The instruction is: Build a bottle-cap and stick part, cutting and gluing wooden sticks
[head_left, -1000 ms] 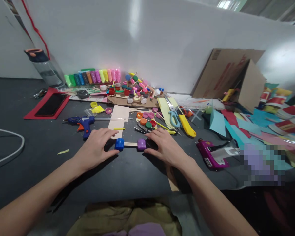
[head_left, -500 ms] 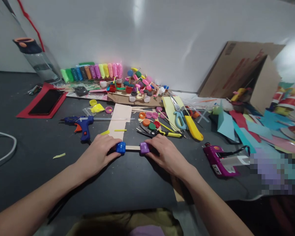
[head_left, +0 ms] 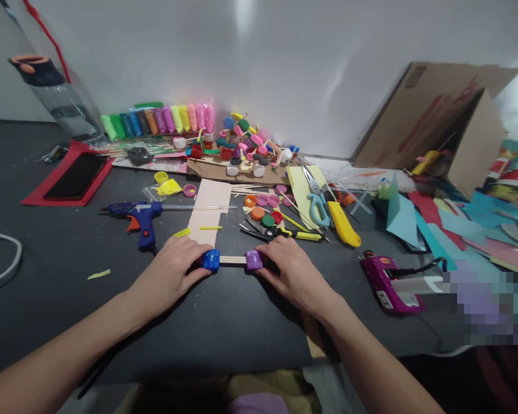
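My left hand (head_left: 175,267) pinches a shiny blue piece (head_left: 211,260) between thumb and fingers. A shiny purple piece (head_left: 254,260) is gripped the same way by my right hand (head_left: 287,267). Several thin pale wooden sticks (head_left: 232,260) run side by side between the two pieces and join them. This assembly lies low over the dark table; whether it touches the surface I cannot tell. Just beyond it are a strip of pale card (head_left: 208,201), small yellow strips (head_left: 210,228) and black-and-yellow pliers (head_left: 280,234).
A blue glue gun (head_left: 144,221) lies at left, near a phone (head_left: 75,175) on red card. Scissors (head_left: 315,198) and a yellow cutter (head_left: 343,224) rest at right, beyond a purple device (head_left: 388,284). Colourful clay packs (head_left: 159,121) and small models (head_left: 250,146) line the wall.
The camera view has shifted slightly. Both hands keep their grip on the blue and purple pieces, with no clear movement of the assembly.
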A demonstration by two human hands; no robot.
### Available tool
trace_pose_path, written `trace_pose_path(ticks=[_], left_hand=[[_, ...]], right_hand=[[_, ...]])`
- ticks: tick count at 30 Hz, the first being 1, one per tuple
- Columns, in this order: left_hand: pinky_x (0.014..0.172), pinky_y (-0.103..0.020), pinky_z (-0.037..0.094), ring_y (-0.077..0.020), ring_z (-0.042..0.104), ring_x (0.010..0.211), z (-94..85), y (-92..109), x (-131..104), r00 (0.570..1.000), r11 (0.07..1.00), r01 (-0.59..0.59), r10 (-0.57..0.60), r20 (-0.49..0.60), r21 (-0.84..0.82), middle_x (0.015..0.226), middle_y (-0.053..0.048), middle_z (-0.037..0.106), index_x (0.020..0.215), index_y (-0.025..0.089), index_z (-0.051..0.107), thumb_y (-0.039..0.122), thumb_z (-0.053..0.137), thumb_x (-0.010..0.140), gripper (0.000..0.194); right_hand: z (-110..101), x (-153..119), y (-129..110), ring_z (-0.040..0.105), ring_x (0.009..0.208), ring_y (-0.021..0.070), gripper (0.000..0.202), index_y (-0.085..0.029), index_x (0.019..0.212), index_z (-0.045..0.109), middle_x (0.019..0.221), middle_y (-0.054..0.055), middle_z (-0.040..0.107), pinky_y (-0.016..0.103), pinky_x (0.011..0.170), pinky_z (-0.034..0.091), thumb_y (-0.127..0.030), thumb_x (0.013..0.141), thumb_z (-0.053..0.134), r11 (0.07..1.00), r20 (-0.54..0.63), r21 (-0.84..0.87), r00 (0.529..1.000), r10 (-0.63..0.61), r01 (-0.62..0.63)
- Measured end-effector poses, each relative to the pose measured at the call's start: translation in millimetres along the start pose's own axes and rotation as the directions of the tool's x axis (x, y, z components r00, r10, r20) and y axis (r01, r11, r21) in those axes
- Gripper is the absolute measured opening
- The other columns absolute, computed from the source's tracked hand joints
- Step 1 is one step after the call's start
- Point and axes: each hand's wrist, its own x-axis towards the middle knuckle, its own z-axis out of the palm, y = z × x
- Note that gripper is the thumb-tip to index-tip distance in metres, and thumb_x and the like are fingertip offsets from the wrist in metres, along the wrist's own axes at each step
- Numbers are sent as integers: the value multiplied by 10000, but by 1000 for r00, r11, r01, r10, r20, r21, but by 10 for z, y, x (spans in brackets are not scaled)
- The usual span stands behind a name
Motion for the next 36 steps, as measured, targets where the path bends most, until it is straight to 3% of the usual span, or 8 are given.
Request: trace_pose_path(ticks=[36], left_hand=[[861, -401, 417, -244, 586, 931, -18, 31, 1, 1000, 999, -30, 29, 4, 40, 979, -91, 691, 1146, 134, 602, 302, 571, 938, 269]], right_hand=[[0, 16, -14, 534, 885, 245, 215, -134, 1089, 638, 960, 118, 683, 375, 816, 414, -263, 918, 615, 1000, 15, -31, 1000, 3, -3]])
